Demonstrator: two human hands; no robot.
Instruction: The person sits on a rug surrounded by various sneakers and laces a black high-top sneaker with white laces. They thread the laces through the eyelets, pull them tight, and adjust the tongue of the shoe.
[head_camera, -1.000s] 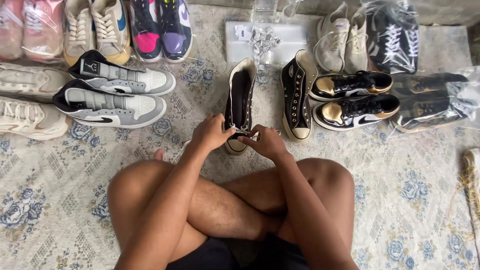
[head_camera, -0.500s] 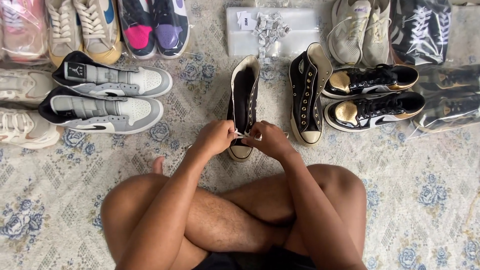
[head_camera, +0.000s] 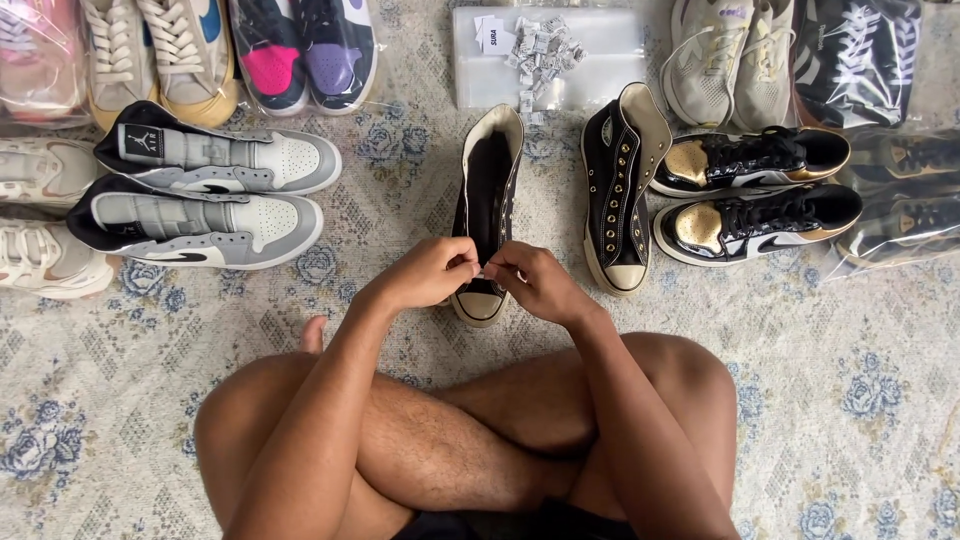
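Patterned carpet (head_camera: 860, 330) covers the floor, with shoes laid out in rows. A black high-top sneaker (head_camera: 490, 190) lies directly ahead of the seated person, long axis running away from the body, toe nearest. Left hand (head_camera: 432, 272) and right hand (head_camera: 537, 282) meet over the toe, equally near, fingers pinched narrowly on something small; what it is cannot be told. Its unlaced mate (head_camera: 620, 190) lies just right.

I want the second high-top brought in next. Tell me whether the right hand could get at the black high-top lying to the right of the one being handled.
Probably yes. The right hand sits close beside that black high-top sneaker, with only bare rug between them.
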